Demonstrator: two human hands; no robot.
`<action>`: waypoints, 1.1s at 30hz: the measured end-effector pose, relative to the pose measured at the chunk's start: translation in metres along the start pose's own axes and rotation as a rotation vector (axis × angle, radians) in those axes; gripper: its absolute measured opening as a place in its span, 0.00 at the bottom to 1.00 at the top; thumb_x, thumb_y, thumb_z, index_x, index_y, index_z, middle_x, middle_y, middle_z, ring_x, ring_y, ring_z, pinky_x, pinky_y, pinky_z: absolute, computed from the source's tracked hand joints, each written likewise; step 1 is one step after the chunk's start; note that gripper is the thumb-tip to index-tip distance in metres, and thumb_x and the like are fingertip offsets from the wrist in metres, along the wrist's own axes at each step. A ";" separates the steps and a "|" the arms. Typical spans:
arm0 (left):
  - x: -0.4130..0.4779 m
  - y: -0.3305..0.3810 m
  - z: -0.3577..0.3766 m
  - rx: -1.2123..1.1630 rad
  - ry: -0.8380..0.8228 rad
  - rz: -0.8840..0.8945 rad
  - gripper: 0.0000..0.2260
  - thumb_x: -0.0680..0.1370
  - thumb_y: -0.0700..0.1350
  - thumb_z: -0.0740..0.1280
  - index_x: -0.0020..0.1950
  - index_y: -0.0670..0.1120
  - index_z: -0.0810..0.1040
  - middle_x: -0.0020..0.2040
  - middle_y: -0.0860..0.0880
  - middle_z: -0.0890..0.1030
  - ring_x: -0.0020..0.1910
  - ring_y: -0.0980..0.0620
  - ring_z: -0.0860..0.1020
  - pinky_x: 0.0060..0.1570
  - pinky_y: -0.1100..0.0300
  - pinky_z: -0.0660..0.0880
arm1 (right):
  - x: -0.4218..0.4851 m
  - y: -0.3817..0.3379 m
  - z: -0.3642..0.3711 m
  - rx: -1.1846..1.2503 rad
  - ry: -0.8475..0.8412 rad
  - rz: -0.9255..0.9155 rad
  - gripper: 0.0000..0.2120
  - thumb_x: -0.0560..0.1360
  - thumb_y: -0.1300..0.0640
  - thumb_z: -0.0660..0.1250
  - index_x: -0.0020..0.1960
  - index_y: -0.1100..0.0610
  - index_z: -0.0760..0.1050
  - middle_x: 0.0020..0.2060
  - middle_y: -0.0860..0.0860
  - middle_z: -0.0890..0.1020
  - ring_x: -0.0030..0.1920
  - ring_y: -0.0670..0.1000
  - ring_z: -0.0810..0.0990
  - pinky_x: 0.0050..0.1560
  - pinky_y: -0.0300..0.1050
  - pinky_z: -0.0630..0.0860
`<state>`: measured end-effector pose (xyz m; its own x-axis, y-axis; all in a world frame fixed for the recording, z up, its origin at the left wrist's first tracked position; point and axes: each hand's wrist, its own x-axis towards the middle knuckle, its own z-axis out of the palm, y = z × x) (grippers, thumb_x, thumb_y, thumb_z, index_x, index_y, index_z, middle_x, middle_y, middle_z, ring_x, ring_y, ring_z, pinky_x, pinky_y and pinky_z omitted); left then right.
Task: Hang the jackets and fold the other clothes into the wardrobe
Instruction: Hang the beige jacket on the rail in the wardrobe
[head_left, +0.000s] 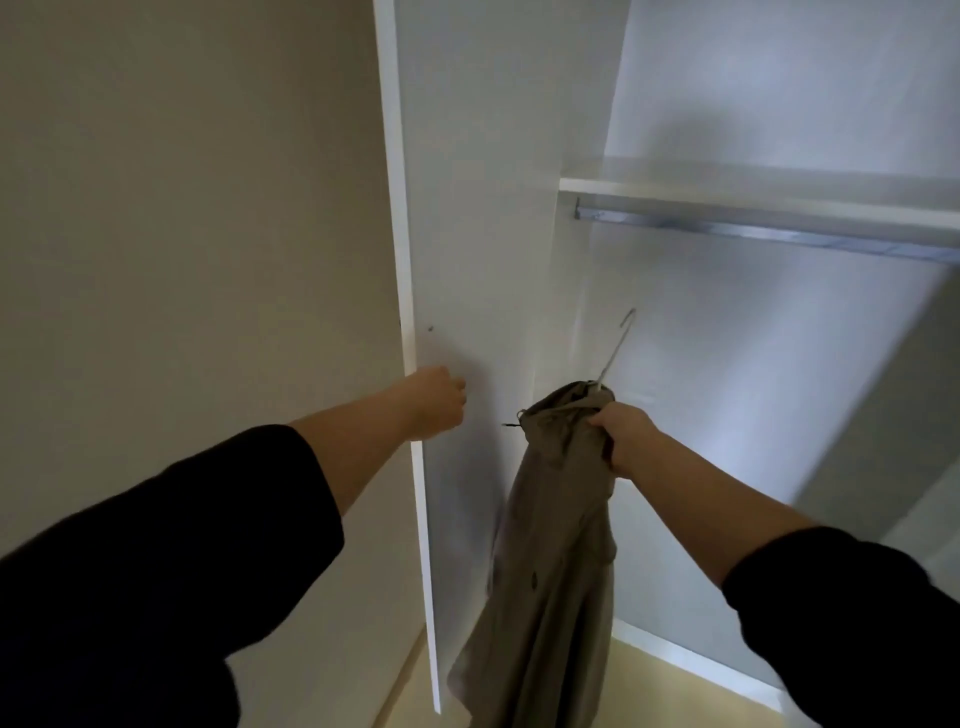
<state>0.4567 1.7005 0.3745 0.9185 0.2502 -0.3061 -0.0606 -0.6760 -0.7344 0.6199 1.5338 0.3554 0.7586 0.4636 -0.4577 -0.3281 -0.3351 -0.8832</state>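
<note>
Gripping the bunched jacket (556, 545) collar, right hand (626, 436) fingers clamped, so the tilted hanger (617, 345) could miss the rail (779, 231). Left hand (435, 401) fingers curl round the door (457, 208).

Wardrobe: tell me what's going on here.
A person stands at an open white wardrobe. Their left hand grips the edge of the door, while the right hand holds a khaki jacket bunched at the collar, on a wire hanger whose hook points up. The jacket hangs below the rail under the shelf and is not yet hung on it.
</note>
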 end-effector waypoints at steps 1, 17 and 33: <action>0.002 0.001 -0.005 -0.170 0.011 -0.027 0.11 0.79 0.45 0.63 0.60 0.45 0.77 0.58 0.47 0.77 0.61 0.45 0.72 0.54 0.53 0.71 | 0.000 0.000 0.001 0.007 0.004 0.009 0.20 0.79 0.65 0.60 0.70 0.68 0.65 0.66 0.65 0.71 0.66 0.64 0.71 0.67 0.57 0.68; 0.123 0.033 -0.092 -1.502 -0.092 0.182 0.06 0.77 0.45 0.66 0.45 0.43 0.77 0.39 0.44 0.81 0.30 0.54 0.81 0.28 0.66 0.76 | 0.049 -0.010 -0.044 0.198 0.037 0.024 0.09 0.75 0.66 0.65 0.55 0.64 0.75 0.43 0.58 0.78 0.41 0.55 0.77 0.48 0.49 0.77; 0.309 0.025 -0.125 -1.564 0.230 -0.207 0.19 0.82 0.45 0.56 0.31 0.45 0.66 0.31 0.50 0.69 0.30 0.56 0.66 0.29 0.67 0.62 | 0.223 -0.092 -0.119 0.054 -0.037 -0.028 0.07 0.78 0.58 0.63 0.41 0.56 0.75 0.36 0.51 0.79 0.39 0.48 0.78 0.46 0.45 0.71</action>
<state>0.7877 1.6743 0.3370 0.9052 0.4167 -0.0839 0.3769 -0.6956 0.6117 0.8862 1.5701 0.3467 0.7469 0.5026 -0.4354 -0.3379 -0.2770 -0.8995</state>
